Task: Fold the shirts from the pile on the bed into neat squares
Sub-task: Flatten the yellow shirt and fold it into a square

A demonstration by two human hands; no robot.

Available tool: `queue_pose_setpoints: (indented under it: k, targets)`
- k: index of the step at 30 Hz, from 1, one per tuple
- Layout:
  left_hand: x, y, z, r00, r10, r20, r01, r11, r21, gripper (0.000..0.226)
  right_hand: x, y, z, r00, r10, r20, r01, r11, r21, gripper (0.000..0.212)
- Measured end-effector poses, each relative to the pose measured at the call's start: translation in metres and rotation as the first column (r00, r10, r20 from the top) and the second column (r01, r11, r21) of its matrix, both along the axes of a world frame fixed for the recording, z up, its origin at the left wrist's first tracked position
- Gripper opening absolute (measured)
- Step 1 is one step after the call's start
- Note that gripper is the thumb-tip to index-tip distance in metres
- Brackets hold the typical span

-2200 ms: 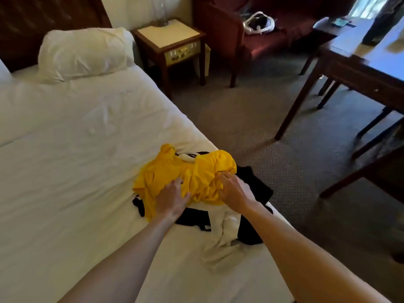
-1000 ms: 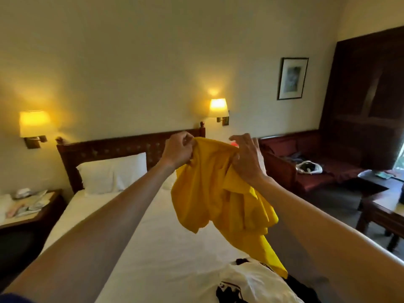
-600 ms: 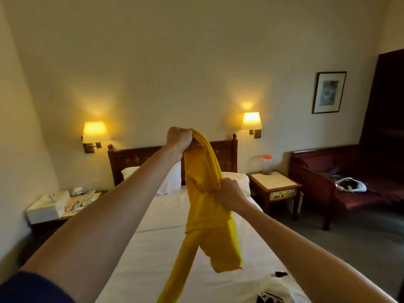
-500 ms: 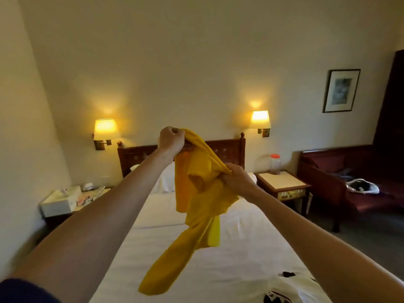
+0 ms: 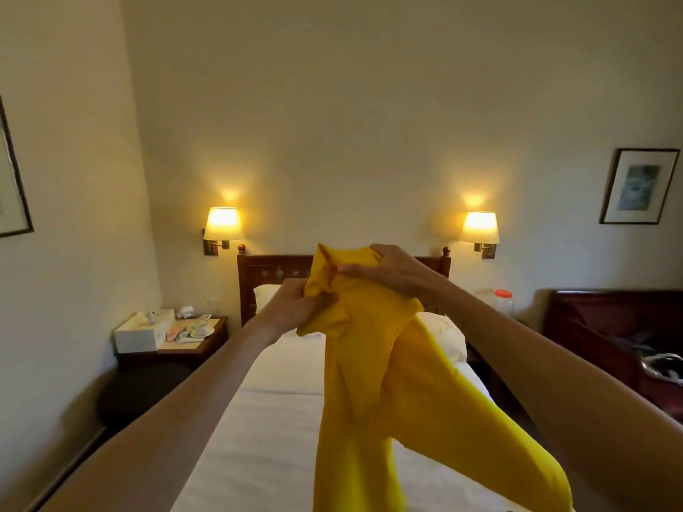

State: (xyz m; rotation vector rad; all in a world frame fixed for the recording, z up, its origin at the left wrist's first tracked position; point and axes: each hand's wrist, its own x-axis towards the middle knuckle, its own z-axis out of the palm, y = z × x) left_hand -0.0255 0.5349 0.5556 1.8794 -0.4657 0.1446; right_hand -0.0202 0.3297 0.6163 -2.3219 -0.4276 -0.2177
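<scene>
1. Above the bed, at about headboard height: yellow shirt, held up in the air by both hands, not touching the sheet.
2. Left hand: fingers curled, pinching a bunched bit of cloth at the shirt's upper left edge. Closed on the shirt.
3. Right hand: fingers curled over the top fold, slightly higher than the left and to its right. Also gripping the shirt.
4. Key relation: shirt hung straight below the two grips; hands close together, nearly touching, so cloth stayed bunched, not spread. Neither hand clearly nearer; both on the top edge.
5. Long axis: roughly vertical, top at the hands, lower end running out of view at bottom edge. Lower part split into two hanging lengths, the right one slanting down-right.
6. Which end was up (collar or hem): can't tell.
7. Judgement: next move prob. needs hands drawn apart w/ the top edge, then shirt laid flat on the bed.
</scene>
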Motion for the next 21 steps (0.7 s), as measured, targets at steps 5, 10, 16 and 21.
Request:
queue_pose_setpoints:
  k: [5, 10, 16, 21]
  targets:
    - [0.015, 0.030, 0.031, 0.978, 0.208, -0.011, -0.208, 0.976, -0.058, 0.026, 0.012, -0.042, 0.005, 0.997, -0.004, 0.080, 0.036, 0.919, -0.393, 0.051]
    - [0.017, 0.037, 0.047, 0.926, 0.346, -0.151, -0.369, 0.914, -0.166, 0.025, 0.015, -0.075, 0.006, 0.959, -0.166, 0.231, 0.177, 0.984, -0.027, 0.027]
    - [-0.005, -0.010, 0.053, 1.000, 0.028, -0.002, -0.027, 0.967, 0.252, 0.065, 0.007, -0.044, 0.014, 0.953, -0.050, 0.299, 0.035, 0.998, 0.056, 0.014]
    - [0.002, -0.036, 0.056, 0.945, 0.128, 0.300, -0.203, 0.950, 0.236, 0.011, 0.005, -0.026, 0.015, 0.938, -0.009, 0.348, -0.004, 0.999, 0.037, 0.016]
